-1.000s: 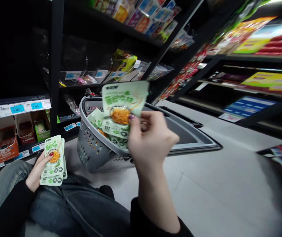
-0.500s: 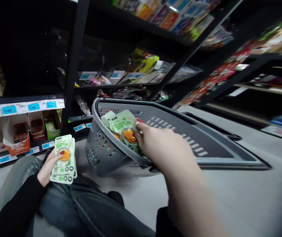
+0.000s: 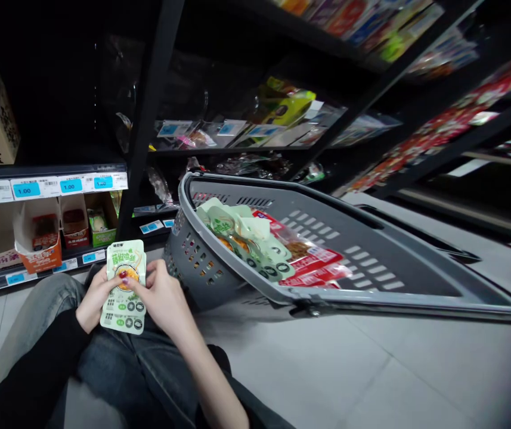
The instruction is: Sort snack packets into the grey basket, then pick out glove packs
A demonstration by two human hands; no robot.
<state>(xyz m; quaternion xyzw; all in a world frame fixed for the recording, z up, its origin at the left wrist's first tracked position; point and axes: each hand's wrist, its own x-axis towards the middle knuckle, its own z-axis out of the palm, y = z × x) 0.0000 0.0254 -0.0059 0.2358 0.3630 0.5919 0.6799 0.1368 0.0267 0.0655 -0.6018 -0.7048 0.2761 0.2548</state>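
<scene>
Over my lap, my left hand (image 3: 94, 300) is closed on a small stack of pale green snack packets (image 3: 123, 310), thumb on the picture of orange food. My right hand (image 3: 166, 296) grips the same packets from the right edge, its thumb across the front beside my left thumb. To the right stands a grey shopping basket (image 3: 210, 280) with slotted walls. Several more green packets (image 3: 241, 235) lie inside it at the near end, next to red packets (image 3: 315, 256).
A shelf edge with price labels (image 3: 70, 185) runs along the left, above open cardboard boxes (image 3: 38, 241) of small packets. Dark shelves with bagged goods (image 3: 286, 110) stand behind the basket. The basket's handle (image 3: 416, 310) extends right over the tiled floor (image 3: 349, 363).
My right hand has left the green packet in the basket and moved left onto the packets in my left hand. The red packets in the basket now show. The view has shifted slightly left.
</scene>
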